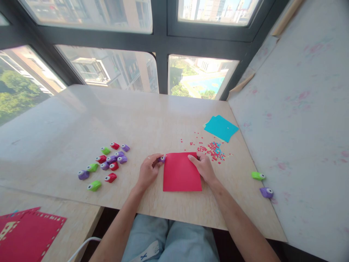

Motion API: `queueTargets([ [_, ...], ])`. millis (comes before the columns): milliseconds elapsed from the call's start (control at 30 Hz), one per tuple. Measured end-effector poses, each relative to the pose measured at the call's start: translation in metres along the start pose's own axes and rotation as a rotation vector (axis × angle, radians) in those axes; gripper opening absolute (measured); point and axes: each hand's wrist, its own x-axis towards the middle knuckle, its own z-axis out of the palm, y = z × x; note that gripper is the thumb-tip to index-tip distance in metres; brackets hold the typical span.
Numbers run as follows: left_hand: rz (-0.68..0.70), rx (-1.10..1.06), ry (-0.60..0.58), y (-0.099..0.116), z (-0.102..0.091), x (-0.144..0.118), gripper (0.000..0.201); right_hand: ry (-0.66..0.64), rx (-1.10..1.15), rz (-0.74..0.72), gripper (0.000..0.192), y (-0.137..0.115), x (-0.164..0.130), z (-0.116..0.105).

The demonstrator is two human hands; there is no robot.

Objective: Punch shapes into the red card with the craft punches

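Observation:
A red paper sheet [181,172] lies flat on the marble table [152,116] in front of me. My left hand [148,169] grips a small purple punch [162,158] at the sheet's upper left corner. My right hand [203,166] pinches the sheet's upper right edge between thumb and fingers. Just beyond the right hand, red and a few blue paper cut-outs [212,150] lie scattered.
A cluster of several purple, green and red punches [107,162] sits to the left. Blue paper sheets [220,127] lie at the back right. A green punch [257,176] and a purple punch [266,192] rest near the right edge. Punched red sheets [25,233] lie on a lower surface at left.

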Motion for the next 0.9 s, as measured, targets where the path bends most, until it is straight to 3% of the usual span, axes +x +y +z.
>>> queueTargets([
  [433,-0.085,-0.11,0.051,-0.001,0.001,-0.003,0.029,0.047,-0.26,-0.144,0.03,-0.001,0.005,0.003],
  [600,-0.145,-0.155,0.077,0.003,-0.001,-0.005,0.031,0.062,-0.265,-0.162,0.026,-0.004,0.001,0.006],
  [900,-0.137,-0.17,0.107,0.008,-0.003,-0.006,0.029,0.059,-0.283,-0.19,0.027,-0.002,-0.002,0.007],
])
